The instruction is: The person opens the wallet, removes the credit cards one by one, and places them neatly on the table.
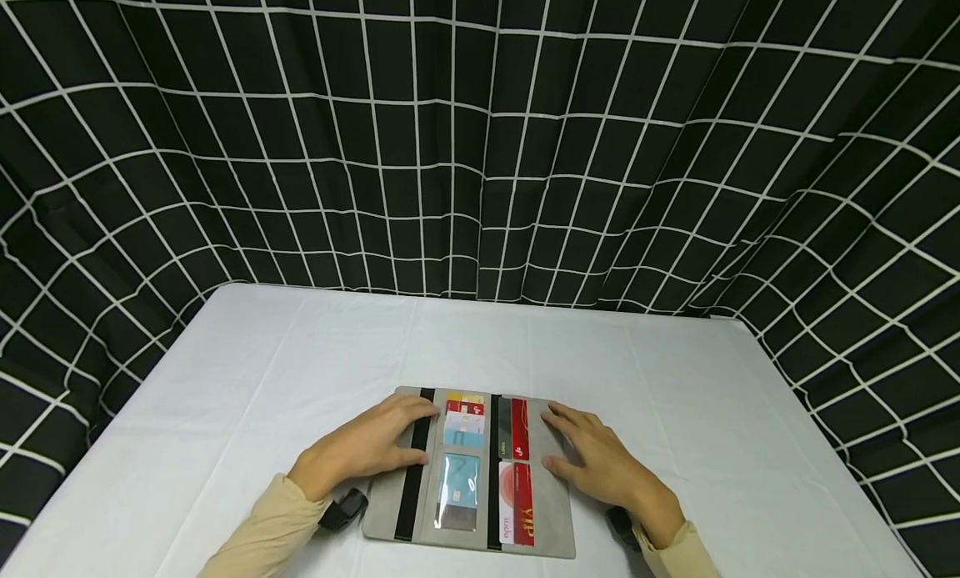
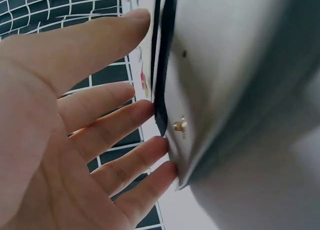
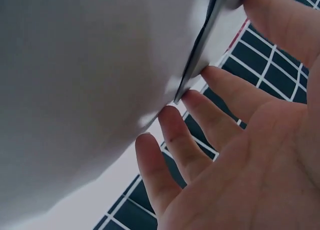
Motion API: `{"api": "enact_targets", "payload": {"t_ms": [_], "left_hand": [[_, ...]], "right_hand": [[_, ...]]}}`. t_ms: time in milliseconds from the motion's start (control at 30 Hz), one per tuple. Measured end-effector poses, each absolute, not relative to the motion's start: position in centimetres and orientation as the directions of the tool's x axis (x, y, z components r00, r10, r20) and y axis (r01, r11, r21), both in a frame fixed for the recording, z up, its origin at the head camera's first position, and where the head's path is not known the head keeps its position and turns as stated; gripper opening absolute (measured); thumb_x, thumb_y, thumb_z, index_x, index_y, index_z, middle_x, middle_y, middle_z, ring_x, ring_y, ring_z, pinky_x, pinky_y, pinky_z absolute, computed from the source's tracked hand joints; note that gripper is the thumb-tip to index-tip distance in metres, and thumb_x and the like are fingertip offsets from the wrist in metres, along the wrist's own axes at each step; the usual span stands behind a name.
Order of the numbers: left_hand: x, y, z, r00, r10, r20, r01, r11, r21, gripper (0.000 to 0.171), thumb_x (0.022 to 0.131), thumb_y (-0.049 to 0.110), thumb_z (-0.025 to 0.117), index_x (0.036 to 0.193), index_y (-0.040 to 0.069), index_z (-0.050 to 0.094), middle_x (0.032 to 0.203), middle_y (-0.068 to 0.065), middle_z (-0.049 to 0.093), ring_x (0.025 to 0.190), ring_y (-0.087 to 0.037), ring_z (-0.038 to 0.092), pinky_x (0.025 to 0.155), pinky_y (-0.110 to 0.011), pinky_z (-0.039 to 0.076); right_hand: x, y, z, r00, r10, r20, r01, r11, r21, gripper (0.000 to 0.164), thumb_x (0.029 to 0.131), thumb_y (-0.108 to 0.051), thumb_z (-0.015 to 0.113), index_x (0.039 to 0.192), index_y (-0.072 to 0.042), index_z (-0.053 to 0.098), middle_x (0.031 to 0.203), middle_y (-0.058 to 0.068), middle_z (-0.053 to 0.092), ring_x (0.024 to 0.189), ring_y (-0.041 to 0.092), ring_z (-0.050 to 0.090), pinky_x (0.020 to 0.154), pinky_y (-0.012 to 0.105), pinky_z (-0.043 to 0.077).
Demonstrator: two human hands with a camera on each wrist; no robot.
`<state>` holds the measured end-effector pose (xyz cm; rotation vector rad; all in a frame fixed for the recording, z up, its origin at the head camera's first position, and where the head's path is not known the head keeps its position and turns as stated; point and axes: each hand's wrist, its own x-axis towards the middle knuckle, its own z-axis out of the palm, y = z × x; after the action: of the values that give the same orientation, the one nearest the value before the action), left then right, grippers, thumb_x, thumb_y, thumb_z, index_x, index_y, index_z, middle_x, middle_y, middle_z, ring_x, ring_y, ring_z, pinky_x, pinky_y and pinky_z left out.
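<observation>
A grey organizer (image 1: 468,543) with black bands lies spread open, with cards tucked into its pockets. My left hand (image 1: 367,444) rests on its left panel, fingers extended and thumb apart; the left wrist view shows the fingertips along its edge near a small brass-coloured stud (image 2: 181,126). On the right panel my right hand (image 1: 603,461) rests with fingers spread, fingertips right at the thin edge in the right wrist view. Between the hands are a blue card (image 1: 459,482) behind a clear window, a red VIP card (image 1: 522,511), and a red card (image 1: 520,428) above it.
A table with a white cloth (image 1: 315,353) carries the organizer near its front edge. Black curtains with a white grid (image 1: 450,186) hang behind and on both sides. Dark wrist-worn devices (image 1: 343,510) sit beneath both wrists.
</observation>
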<state>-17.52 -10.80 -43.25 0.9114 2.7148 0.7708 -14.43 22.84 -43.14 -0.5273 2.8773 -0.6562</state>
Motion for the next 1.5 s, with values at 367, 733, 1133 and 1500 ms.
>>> {"api": "enact_targets", "payload": {"t_ms": [367,733,1133,1500], "left_hand": [[-19.1,-10.4,-42.4,-0.805,0.589,-0.067,0.466,0.698,0.543,0.054,0.090,0.023,0.073,0.137,0.002,0.056,0.140,-0.016,0.056,0.131,-0.032,0.051,0.110,-0.049,0.041],[-21.6,-8.9,-42.9,-0.779,0.627,0.003,0.509,0.629,0.588,0.043,0.093,0.016,0.068,0.132,0.000,0.060,0.129,-0.011,0.064,0.110,-0.022,0.059,0.100,-0.044,0.047],[-23.1,-7.8,-43.9,-0.776,0.628,0.060,0.529,0.594,0.606,0.025,0.095,0.012,0.064,0.117,0.003,0.070,0.112,-0.006,0.069,0.107,-0.019,0.062,0.098,-0.041,0.050],[-23.1,-7.4,-44.0,-0.798,0.600,0.051,0.500,0.613,0.611,0.017,0.094,0.011,0.065,0.108,0.007,0.074,0.101,-0.001,0.067,0.094,-0.013,0.058,0.088,-0.035,0.050]], "right_hand": [[-13.3,23.5,-43.1,-0.895,-0.435,-0.101,-0.322,0.785,-0.529,0.095,0.076,-0.053,0.079,0.149,-0.003,0.042,0.160,0.018,0.030,0.146,0.046,0.028,0.112,0.065,0.029],[-13.3,23.6,-43.1,-0.890,-0.429,-0.155,-0.262,0.759,-0.596,0.104,0.073,-0.053,0.083,0.152,-0.003,0.037,0.163,0.019,0.023,0.147,0.046,0.027,0.111,0.065,0.031],[-13.5,23.5,-43.2,-0.893,-0.423,-0.153,-0.259,0.763,-0.593,0.104,0.072,-0.053,0.083,0.151,-0.003,0.038,0.162,0.017,0.024,0.146,0.044,0.028,0.110,0.064,0.032],[-13.5,23.5,-43.1,-0.892,-0.427,-0.151,-0.260,0.756,-0.601,0.103,0.072,-0.052,0.084,0.150,-0.002,0.039,0.161,0.019,0.025,0.146,0.046,0.029,0.110,0.064,0.032]]}}
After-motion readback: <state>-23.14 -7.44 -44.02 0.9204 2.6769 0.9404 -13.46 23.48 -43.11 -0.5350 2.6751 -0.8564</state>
